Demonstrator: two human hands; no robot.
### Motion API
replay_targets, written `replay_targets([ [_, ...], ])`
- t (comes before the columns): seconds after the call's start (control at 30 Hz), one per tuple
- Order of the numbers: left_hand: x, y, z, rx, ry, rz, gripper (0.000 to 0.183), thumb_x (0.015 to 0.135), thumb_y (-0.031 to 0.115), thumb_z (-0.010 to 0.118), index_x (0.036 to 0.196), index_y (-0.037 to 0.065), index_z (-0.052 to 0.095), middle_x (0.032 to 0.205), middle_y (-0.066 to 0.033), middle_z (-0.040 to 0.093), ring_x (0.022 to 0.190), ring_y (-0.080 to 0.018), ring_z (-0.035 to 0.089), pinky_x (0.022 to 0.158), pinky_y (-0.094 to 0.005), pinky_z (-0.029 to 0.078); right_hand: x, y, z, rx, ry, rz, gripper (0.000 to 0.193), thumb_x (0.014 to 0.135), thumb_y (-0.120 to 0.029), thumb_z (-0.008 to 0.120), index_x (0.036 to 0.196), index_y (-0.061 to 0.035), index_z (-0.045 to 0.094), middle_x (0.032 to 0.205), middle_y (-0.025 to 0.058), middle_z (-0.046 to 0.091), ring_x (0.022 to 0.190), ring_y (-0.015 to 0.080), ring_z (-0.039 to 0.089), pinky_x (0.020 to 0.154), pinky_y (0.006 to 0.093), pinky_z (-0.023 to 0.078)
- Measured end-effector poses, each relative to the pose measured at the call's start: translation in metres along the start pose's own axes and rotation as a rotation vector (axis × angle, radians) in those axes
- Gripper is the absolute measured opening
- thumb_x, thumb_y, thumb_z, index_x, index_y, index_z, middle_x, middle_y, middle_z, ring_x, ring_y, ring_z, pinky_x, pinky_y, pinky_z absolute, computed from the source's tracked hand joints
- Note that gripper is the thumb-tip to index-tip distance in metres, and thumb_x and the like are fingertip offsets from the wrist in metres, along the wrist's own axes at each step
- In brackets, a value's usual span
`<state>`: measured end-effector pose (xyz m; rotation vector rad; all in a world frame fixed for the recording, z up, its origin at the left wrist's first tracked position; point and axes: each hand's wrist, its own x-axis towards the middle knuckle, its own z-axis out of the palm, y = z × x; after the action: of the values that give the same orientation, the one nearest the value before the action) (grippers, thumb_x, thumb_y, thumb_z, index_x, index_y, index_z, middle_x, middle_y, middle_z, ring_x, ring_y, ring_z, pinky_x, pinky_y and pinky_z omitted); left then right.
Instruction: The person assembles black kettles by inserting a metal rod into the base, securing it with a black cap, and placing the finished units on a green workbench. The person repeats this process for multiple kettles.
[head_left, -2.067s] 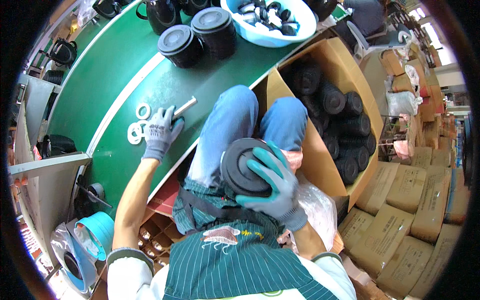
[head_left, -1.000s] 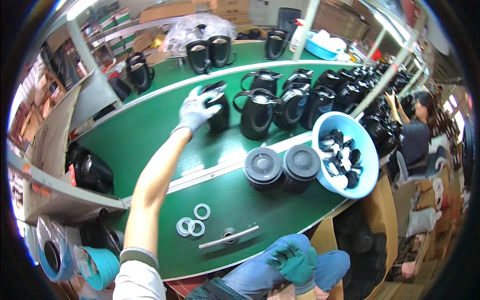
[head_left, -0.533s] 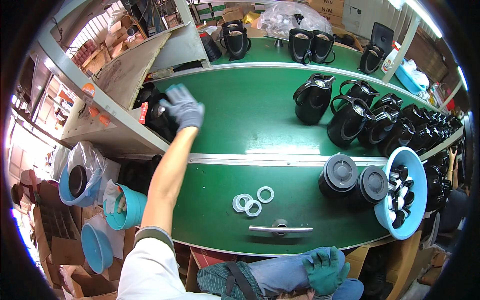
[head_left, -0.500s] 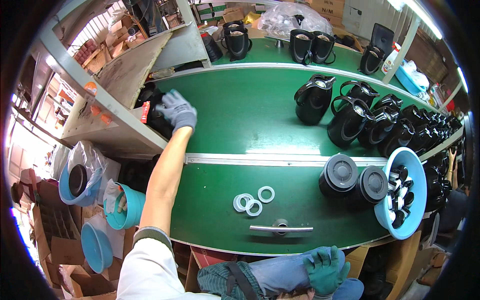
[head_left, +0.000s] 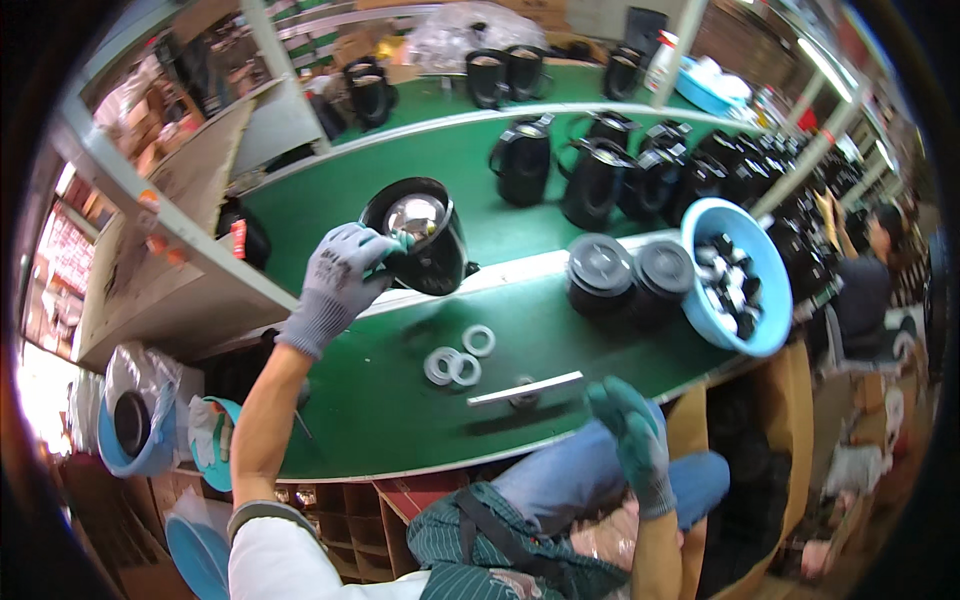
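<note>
My left hand [head_left: 343, 270], in a grey glove, grips the rim of a black jug body [head_left: 435, 262] and holds it tilted above the green table. The jug's round opening faces me, with a shiny silver bulge inside. My right hand [head_left: 632, 435], in a green and grey glove, is over my lap with its fingers stretched out and nothing in it. Between the hands on the table lie several pale rings [head_left: 479, 341], some overlapping. A metal T-shaped handle [head_left: 525, 388] stands close to the table's front edge.
Two black cylinders with ridged round tops [head_left: 600, 265] stand beside a blue basin [head_left: 697, 300] of small black and white parts. Many black jugs [head_left: 597, 185] crowd the right. A metal post frame [head_left: 190, 235] borders the left. More black jug bodies [head_left: 487, 78] stand behind the rail.
My left hand has come from the far left shelf toward the middle, now carrying the jug body. My right hand has risen from my lap. The view has swung right.
</note>
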<state>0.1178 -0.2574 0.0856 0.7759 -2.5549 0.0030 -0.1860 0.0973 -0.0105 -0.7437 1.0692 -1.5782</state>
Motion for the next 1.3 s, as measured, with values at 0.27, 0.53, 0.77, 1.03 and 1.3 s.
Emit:
replay_targets([
  [0.27,0.023,0.131,-0.074,-0.523,-0.418,0.606,0.034,0.069,0.018,0.086,0.101,0.014,0.075,0.102,-0.0046,0.072,0.106,-0.0277,0.068,0.109,-0.0501,0.048,0.032,-0.122,0.048,-1.219,-0.377,-0.726,0.075,0.068,-0.029,0.093,0.132,-0.0070,0.061,0.155,0.0232,0.046,0.145,0.0388,0.046,0.119,0.0540,0.036],
  [0.53,-0.052,0.164,-0.018,-0.442,-0.236,0.474,0.070,0.075,0.015,0.081,0.140,0.003,0.059,0.141,-0.0199,0.060,0.131,-0.0382,0.059,0.112,-0.0508,0.047,-0.065,-0.094,0.026,-0.782,-0.042,-0.363,0.047,0.069,-0.014,0.096,0.102,-0.0010,0.066,0.140,0.0215,0.064,0.121,0.0268,0.069,0.095,0.0358,0.059],
  [0.77,-0.102,0.191,0.060,-0.639,0.104,0.171,0.064,0.082,0.020,0.079,0.138,-0.002,0.057,0.134,-0.0236,0.065,0.129,-0.0417,0.061,0.112,-0.0521,0.045,-0.066,-0.090,0.042,-0.293,0.271,0.064,0.038,0.082,-0.011,0.089,0.108,0.0011,0.064,0.145,0.0185,0.061,0.120,0.0174,0.065,0.100,0.0310,0.055],
  [1.03,-0.118,0.125,0.157,-1.792,-0.458,-0.484,0.051,0.100,0.023,0.065,0.145,0.003,0.053,0.139,-0.0141,0.062,0.120,-0.0261,0.064,0.105,-0.0407,0.054,-0.008,-0.105,0.032,-0.688,-0.164,0.046,0.041,0.093,-0.020,0.079,0.123,0.0024,0.063,0.129,0.0102,0.069,0.104,0.0110,0.063,0.091,0.0303,0.053],
  [1.3,-0.134,0.137,0.180,-1.702,-0.549,-0.392,0.050,0.106,0.027,0.056,0.152,0.010,0.046,0.150,-0.0135,0.052,0.133,-0.0282,0.056,0.115,-0.0448,0.046,0.192,-0.096,-0.078,-1.929,0.149,-0.458,0.109,0.075,-0.060,0.084,0.161,-0.0164,0.034,0.157,0.0245,0.042,0.150,0.0408,0.036,0.123,0.0588,0.026],
])
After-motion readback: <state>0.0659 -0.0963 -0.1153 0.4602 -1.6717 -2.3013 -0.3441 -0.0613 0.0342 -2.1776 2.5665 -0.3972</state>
